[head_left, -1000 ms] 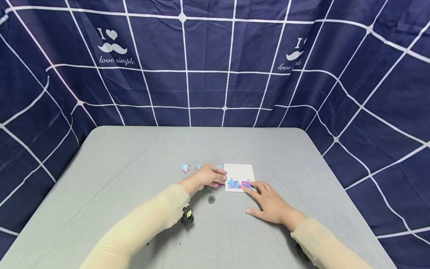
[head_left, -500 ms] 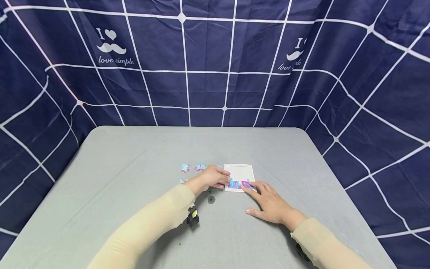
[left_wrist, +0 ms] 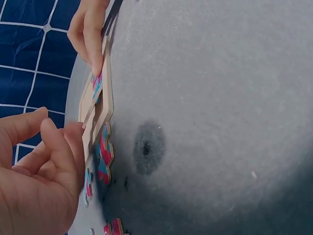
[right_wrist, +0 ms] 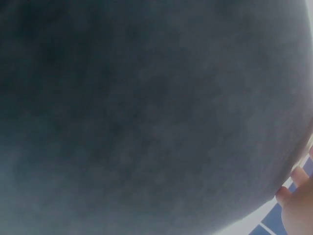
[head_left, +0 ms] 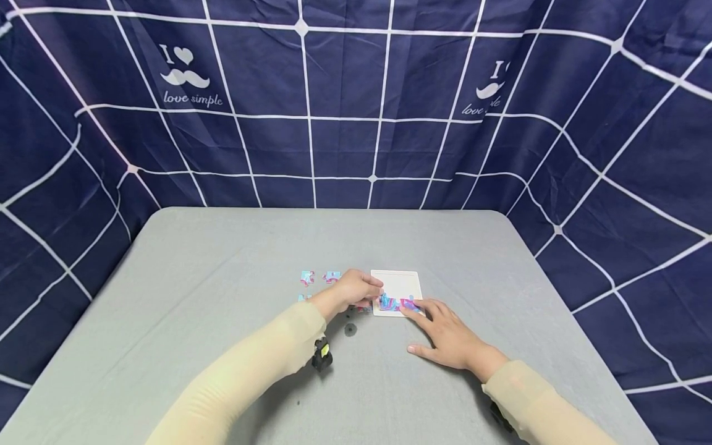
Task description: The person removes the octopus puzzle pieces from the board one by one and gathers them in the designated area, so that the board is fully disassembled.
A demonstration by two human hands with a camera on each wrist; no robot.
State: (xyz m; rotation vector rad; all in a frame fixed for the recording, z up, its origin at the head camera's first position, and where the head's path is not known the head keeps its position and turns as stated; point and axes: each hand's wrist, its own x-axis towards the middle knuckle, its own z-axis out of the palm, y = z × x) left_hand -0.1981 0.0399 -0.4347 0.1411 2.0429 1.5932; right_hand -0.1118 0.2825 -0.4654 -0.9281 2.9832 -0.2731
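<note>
A white puzzle tray (head_left: 399, 282) lies on the table with joined pink and blue puzzle pieces (head_left: 408, 304) along its near side. At the tray's left edge my left hand (head_left: 351, 288) pinches a puzzle piece (left_wrist: 91, 113). In the left wrist view this piece is tilted, its held end raised off the tray. My right hand (head_left: 447, 334) rests at the near right corner, fingertips pressing on the joined pieces, thumb spread away on the table. Only a few fingers (right_wrist: 299, 176) of it show in the right wrist view.
Loose puzzle pieces (head_left: 332, 277) lie left of the tray, some partly hidden by my left hand. Another piece (left_wrist: 105, 156) sits just beside the tray's edge. A dark round stain (head_left: 350, 330) marks the grey table (head_left: 267, 247). A blue gridded cloth (head_left: 345, 148) hangs behind.
My left hand has moved slightly right, from beside the tray to over its left edge, uncovering loose pieces behind it. The left piece in the row now looks lifted. My right hand stays put.
</note>
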